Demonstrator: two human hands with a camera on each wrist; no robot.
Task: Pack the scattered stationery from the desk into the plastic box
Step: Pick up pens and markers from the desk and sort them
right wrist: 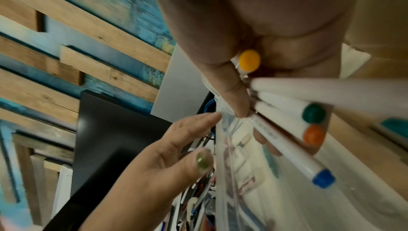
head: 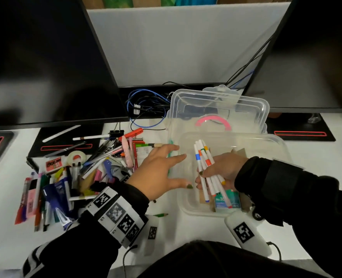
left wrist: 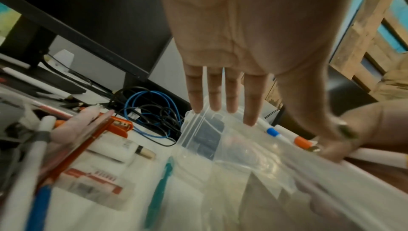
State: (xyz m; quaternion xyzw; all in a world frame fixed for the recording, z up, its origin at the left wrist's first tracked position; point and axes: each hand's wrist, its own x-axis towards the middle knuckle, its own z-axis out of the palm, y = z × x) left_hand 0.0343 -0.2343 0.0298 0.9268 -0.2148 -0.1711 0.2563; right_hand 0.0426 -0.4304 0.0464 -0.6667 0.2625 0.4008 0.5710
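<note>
A clear plastic box [head: 270, 141] stands on the white desk, its lid [head: 246, 106] leaning open behind it. Over the box, my right hand [head: 216, 173] grips a bundle of white markers [head: 205, 167] with coloured caps; the same markers [right wrist: 287, 110] show in the right wrist view under my thumb. My left hand [head: 164, 167] hovers flat with straight fingers at the box's left rim and holds nothing; its fingers [left wrist: 216, 93] point over the box [left wrist: 220, 147]. A green staple carton [head: 227, 200] lies in the box. Scattered stationery [head: 69, 173] covers the desk to the left.
Two dark monitors [head: 45, 63] stand behind, with tangled blue and black cables [head: 144, 105] between them. A tape roll [head: 76, 157], an orange stapler [head: 133, 133] and a green pencil [head: 160, 215] lie on the desk. A teal pen [left wrist: 159, 191] lies beside the box.
</note>
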